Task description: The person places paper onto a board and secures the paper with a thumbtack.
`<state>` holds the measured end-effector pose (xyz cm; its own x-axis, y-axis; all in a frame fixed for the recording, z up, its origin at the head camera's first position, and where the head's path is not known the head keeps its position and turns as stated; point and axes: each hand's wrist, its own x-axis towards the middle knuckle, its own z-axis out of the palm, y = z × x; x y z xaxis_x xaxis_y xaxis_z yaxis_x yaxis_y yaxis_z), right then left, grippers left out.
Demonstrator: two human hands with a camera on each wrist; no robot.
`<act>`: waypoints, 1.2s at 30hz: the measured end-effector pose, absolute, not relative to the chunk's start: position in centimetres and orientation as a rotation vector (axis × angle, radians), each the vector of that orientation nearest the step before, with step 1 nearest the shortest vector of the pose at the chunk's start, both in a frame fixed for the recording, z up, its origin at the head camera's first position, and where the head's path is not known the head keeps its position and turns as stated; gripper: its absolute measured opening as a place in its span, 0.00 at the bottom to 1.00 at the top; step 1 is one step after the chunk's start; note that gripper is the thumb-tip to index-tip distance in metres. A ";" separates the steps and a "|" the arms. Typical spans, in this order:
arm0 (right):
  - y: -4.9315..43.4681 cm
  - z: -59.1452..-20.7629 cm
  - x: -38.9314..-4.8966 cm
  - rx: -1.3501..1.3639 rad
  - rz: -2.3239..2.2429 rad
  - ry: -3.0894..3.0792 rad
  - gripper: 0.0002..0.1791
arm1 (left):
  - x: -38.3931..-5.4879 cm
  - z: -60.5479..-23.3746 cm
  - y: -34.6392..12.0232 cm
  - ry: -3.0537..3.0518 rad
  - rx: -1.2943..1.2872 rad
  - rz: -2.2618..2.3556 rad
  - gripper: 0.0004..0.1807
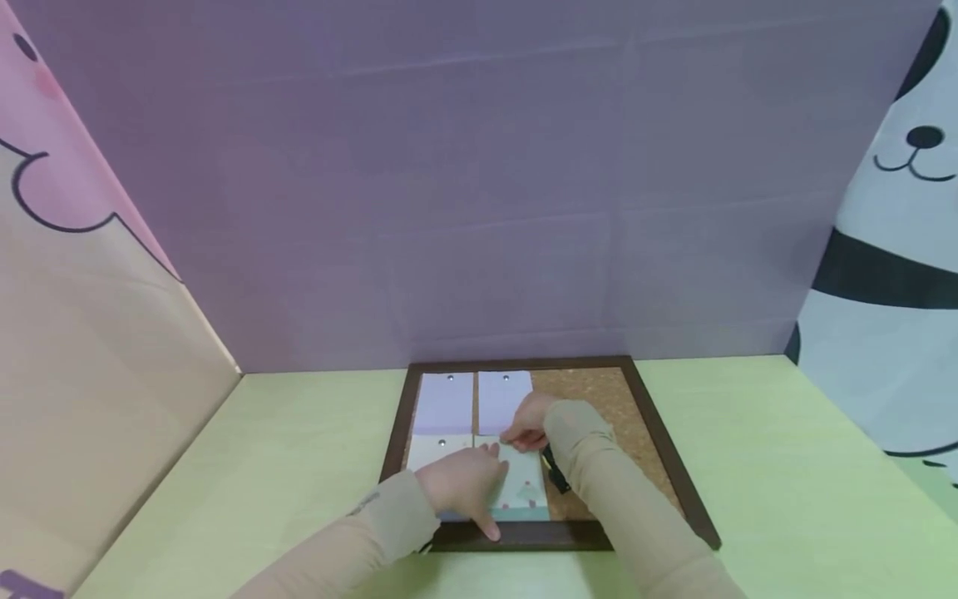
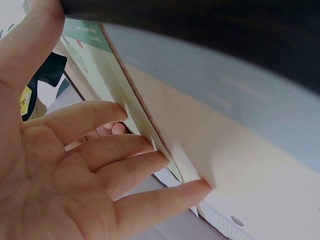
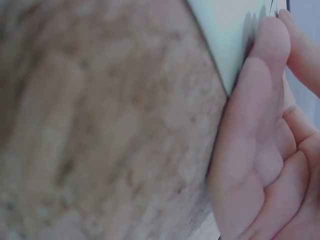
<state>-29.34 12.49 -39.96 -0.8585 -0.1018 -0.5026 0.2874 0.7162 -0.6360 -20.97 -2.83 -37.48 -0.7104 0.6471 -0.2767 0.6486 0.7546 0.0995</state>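
Observation:
A pale green-edged paper sheet [image 1: 527, 481] lies at the lower middle of a framed cork board [image 1: 591, 389]. My left hand [image 1: 462, 481] rests across this sheet and the white sheet [image 1: 428, 450] beside it. Its fingers are spread, and the fingertips [image 2: 202, 187] touch the paper near the seam. At the sheet's top edge my right hand [image 1: 528, 422] pinches a thumbtack between thumb and forefinger. Only a thin dark line of the tack shows at the fingertips [image 3: 274, 37]; the fingers hide its head. The other fingers are curled against the paper's edge.
Two lavender sheets [image 1: 443, 408] fill the board's upper left and middle, each with a silver thumbtack [image 1: 451, 378] at its top. Another tack [image 1: 442, 443] is in the lower left sheet. The dark frame [image 1: 659, 433] surrounds the cork on a light green table [image 1: 756, 449].

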 end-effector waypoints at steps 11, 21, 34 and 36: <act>12.3 -39.7 -29.5 0.202 -0.963 2.409 0.13 | -21.2 -37.7 -2.8 2.653 1.017 -0.008 0.51; 12.2 -40.0 -29.8 0.207 -0.915 2.441 0.14 | -21.3 -37.7 -2.8 2.653 1.007 0.007 0.51; 12.4 -39.8 -29.5 0.207 -0.935 2.437 0.14 | -21.3 -37.6 -2.7 2.646 1.005 -0.006 0.51; 12.3 -39.4 -29.1 0.186 -0.930 2.456 0.14 | -21.4 -37.6 -2.7 2.642 1.000 -0.002 0.51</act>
